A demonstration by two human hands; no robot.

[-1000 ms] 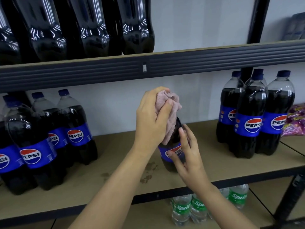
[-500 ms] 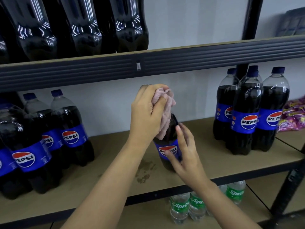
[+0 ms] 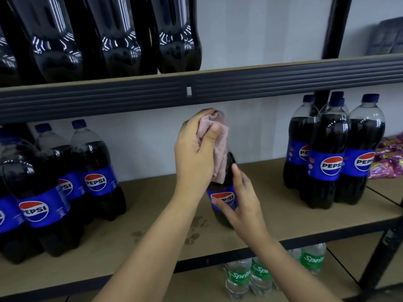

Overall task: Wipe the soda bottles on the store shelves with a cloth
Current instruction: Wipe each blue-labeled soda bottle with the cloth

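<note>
Pepsi bottles (image 3: 331, 158) on brown shelf (image 3: 272, 214)

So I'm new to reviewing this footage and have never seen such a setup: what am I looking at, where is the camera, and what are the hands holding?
There is no machine here. The camera sits on a person's head, looking forward and down at their own bare arms. The left hand grips a pink cloth bunched over the top of a Pepsi bottle, which stands alone on the middle shelf. The right hand has its fingers spread against the bottle's blue label, steadying it. More Pepsi bottles stand in a left group and a right group, with others on the shelf above. Sprite bottles stand on the shelf below, and bright snack packets lie at far right.
</note>
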